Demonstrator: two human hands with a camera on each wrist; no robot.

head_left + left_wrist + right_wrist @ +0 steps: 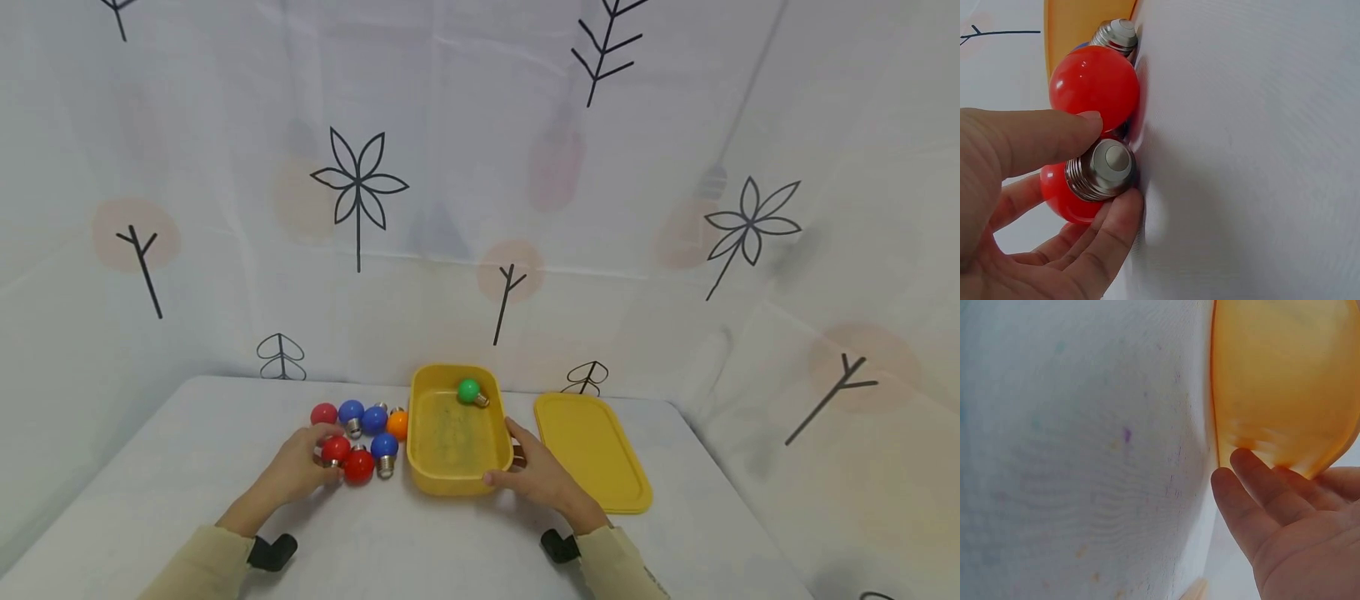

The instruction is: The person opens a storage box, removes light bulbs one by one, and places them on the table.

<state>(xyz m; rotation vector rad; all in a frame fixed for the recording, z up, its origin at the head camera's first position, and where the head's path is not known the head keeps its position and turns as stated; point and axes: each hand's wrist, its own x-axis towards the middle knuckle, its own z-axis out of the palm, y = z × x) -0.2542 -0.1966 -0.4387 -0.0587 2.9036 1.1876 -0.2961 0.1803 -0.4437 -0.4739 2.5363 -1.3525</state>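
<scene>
My left hand (298,465) holds a red light bulb (336,450), its thumb on one side and fingers curled along the other; in the left wrist view the bulb's metal screw base (1100,169) faces the camera. Right beside the thumb lies another red bulb (358,467). My right hand (542,473) rests against the near right corner of a yellow box (459,483), its thumb at the front rim. In the right wrist view its fairly straight fingers (1266,481) touch the box's wall. Inside the box, at the back, lies a green bulb (468,391).
Left of the box several more bulbs lie close together: a red one (324,414), blue ones, the nearest being a blue bulb (385,446), and an orange one (398,425). A yellow lid (592,454) lies flat to the box's right. A patterned cloth hangs behind the white table (420,550).
</scene>
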